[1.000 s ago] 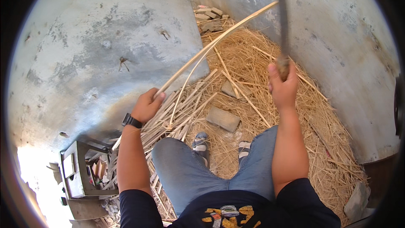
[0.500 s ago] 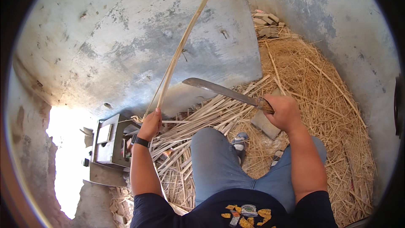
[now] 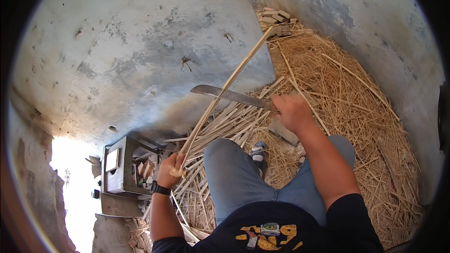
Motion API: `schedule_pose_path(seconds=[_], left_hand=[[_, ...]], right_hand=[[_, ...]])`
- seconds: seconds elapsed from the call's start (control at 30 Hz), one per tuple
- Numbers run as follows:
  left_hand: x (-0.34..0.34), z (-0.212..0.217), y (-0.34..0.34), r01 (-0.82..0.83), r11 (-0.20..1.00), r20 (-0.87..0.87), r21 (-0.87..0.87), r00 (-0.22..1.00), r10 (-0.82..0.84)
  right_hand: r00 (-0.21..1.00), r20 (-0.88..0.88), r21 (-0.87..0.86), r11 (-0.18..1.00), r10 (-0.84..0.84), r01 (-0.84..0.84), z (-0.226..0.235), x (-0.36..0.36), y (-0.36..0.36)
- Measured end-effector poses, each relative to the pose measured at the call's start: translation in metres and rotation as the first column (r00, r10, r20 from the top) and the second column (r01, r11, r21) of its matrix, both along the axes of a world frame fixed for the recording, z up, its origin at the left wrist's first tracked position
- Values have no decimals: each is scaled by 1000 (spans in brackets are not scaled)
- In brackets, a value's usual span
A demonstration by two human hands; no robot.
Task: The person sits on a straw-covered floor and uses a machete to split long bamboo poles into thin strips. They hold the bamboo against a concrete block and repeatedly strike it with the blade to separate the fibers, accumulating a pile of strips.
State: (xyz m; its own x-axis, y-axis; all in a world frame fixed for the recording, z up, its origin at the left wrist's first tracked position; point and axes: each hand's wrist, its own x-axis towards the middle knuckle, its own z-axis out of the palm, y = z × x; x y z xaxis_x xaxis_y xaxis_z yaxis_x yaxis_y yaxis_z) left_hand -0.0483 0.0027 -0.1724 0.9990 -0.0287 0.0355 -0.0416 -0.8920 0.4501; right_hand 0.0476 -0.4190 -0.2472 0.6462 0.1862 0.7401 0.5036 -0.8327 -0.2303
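My left hand is closed around the lower end of a long pale bamboo strip, which slants up and to the right. A dark band circles that wrist. My right hand grips the wooden handle of a machete. The long, slightly curved blade points left and crosses the strip about midway along it. Whether blade and strip touch there, I cannot tell. The handle is mostly hidden in my fist.
Cut bamboo strips lie in a pile beyond my knees. Straw-like shavings cover the floor at right, with a brick-like block near my feet. Stacked bricks stand in the far corner. A metal cabinet is at left.
The strip has tilted to the right and come down as my left hand lowered. The machete has shifted left, and its blade now crosses the strip.
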Motion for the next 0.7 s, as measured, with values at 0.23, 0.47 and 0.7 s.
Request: schedule_pose_path(seconds=[0.23,0.47,0.7], left_hand=[[8,-36,7,113,993,-102,21,989,-111],[-19,-3,30,25,995,-259,100,966,2],[-23,-27,25,-1,1000,-360,15,933,6]], right_hand=[[994,3,-128,985,113,-112,-6,-11,42],[969,-207,-54,990,-135,126,-29,21,-9],[980,-189,-30,998,56,-63,-28,-2,41]])
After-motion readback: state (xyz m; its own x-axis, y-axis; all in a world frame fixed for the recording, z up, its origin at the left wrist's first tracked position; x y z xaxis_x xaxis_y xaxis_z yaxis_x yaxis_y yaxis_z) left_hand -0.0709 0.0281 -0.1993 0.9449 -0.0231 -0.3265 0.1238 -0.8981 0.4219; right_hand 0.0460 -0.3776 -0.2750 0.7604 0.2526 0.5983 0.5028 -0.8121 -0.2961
